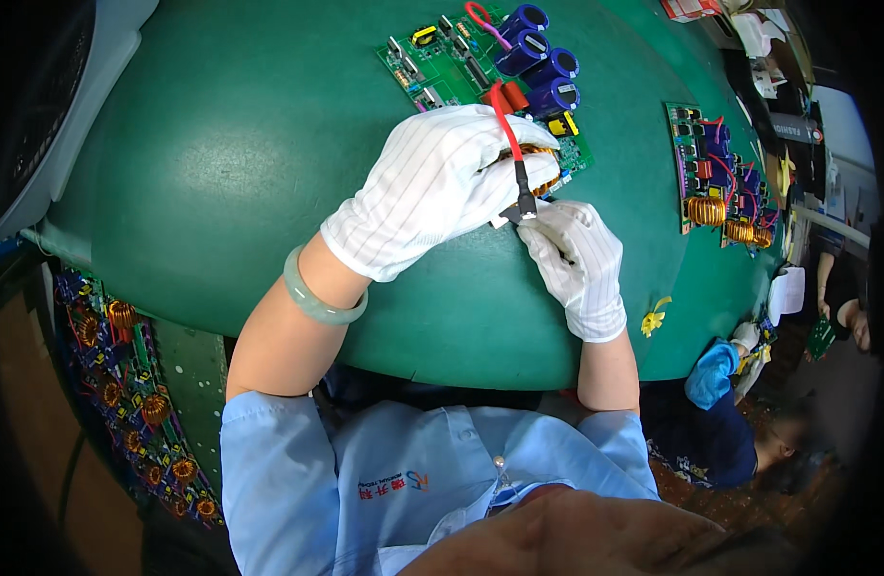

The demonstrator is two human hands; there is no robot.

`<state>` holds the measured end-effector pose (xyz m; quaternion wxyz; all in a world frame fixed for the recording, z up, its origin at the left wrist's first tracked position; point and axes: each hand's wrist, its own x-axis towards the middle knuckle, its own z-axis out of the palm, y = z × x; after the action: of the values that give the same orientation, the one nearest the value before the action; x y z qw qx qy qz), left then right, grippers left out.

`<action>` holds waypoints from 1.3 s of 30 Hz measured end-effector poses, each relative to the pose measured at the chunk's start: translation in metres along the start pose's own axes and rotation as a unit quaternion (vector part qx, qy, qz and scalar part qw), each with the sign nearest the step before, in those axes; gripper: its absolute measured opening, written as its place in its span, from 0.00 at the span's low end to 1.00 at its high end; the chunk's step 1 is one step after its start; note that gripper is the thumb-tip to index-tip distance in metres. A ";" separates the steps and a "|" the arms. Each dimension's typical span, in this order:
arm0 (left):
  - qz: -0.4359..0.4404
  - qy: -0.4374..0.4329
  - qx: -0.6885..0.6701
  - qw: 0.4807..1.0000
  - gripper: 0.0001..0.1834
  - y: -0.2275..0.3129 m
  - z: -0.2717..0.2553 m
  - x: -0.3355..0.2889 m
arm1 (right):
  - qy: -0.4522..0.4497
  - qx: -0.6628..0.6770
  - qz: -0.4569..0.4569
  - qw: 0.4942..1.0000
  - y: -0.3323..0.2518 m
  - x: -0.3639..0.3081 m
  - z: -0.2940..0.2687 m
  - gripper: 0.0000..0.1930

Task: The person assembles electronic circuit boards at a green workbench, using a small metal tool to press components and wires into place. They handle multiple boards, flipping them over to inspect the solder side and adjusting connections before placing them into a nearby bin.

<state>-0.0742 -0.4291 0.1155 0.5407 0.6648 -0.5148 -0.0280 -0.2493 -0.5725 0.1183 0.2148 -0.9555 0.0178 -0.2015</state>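
A green circuit board (437, 82) lies on the green work surface, with several blue cylindrical capacitors (554, 96) along its right side. My left hand (442, 173), in a white striped glove, is closed over the board's near end, its fingers around a copper-wound coil (542, 171) that shows only in part. A red wire (506, 120) with a black sleeved end (525, 192) arches up in front of those fingers. My right hand (578, 259), gloved alike, has its fingertips pinched together at the board's near edge, beside the wire's end. What it pinches is hidden.
Two more populated circuit boards (696, 173) sit to the right on the green table (221, 182). Nearer lies a crumpled yellow strip (655, 317). Many boards with coils (154, 410) are packed at the lower left. Other people (711, 432) are at the right.
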 end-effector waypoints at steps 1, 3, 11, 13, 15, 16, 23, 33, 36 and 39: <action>-0.006 -0.003 0.001 1.000 0.11 0.000 -0.001 0.000 | -0.003 0.002 -0.001 1.000 0.000 0.000 0.000 0.13; -0.018 -0.010 0.001 1.000 0.11 0.002 -0.002 0.000 | -0.009 0.007 -0.003 1.000 0.000 0.001 -0.002 0.13; -0.032 -0.014 0.002 0.999 0.10 0.003 -0.002 0.001 | -0.013 0.006 -0.001 1.000 -0.001 0.000 -0.003 0.12; -0.024 -0.011 0.004 1.000 0.10 0.003 -0.002 0.001 | -0.015 0.005 0.004 1.000 -0.001 0.000 -0.003 0.12; -0.020 -0.011 0.008 1.000 0.10 0.003 -0.003 0.001 | -0.008 -0.001 0.005 1.000 -0.002 0.000 -0.003 0.13; -0.022 -0.012 0.006 1.000 0.10 0.004 -0.003 0.001 | -0.010 -0.007 0.006 1.000 -0.002 -0.001 -0.002 0.13; -0.024 -0.008 -0.004 1.000 0.10 0.004 -0.003 0.001 | -0.001 -0.011 0.002 1.000 -0.003 0.000 -0.002 0.16; -0.019 -0.034 0.011 0.999 0.11 0.005 -0.005 0.002 | 0.008 -0.030 0.000 1.000 -0.003 -0.001 -0.002 0.16; -0.044 -0.035 -0.001 0.998 0.11 0.009 -0.007 0.003 | -0.008 -0.046 -0.001 0.999 -0.005 -0.001 -0.004 0.15; -0.038 -0.038 0.019 0.998 0.10 0.010 -0.006 0.004 | -0.007 -0.046 0.002 0.999 -0.003 -0.002 -0.003 0.15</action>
<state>-0.0751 -0.4265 0.1274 0.5065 0.6921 -0.5102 -0.0641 -0.2531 -0.5711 0.1213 0.1711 -0.9658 0.0272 -0.1929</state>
